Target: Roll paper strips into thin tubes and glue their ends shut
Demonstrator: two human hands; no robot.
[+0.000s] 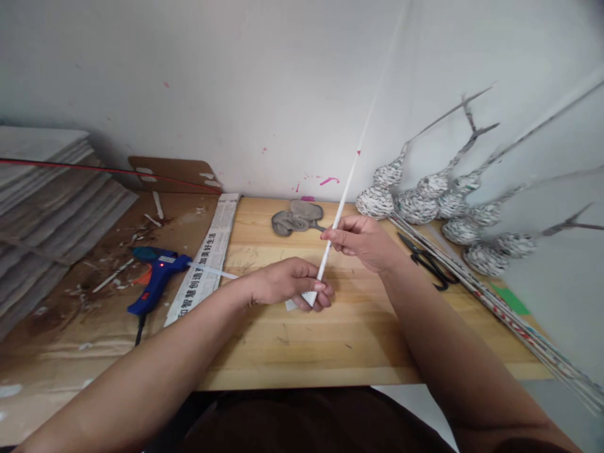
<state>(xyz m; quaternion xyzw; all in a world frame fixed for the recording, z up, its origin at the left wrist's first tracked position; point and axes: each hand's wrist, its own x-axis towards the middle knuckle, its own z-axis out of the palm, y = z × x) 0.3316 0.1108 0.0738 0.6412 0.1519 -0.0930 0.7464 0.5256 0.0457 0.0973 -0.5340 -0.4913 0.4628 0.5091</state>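
Observation:
A long, thin white paper stick slants up and to the right in front of the wall. My left hand is closed round its lower end, where a small piece of white paper flares out. Higher up, my right hand pinches the same stick between thumb and fingers. Behind the stick, a grey cloth-like bundle lies on the wooden board. Both hands are above the board, a short distance apart.
At left, a blue glue gun with a red light lies beside a newspaper strip. Stacked grey sheets stand far left. At right are black scissors, long paper sticks and several woven paper gourds against the wall.

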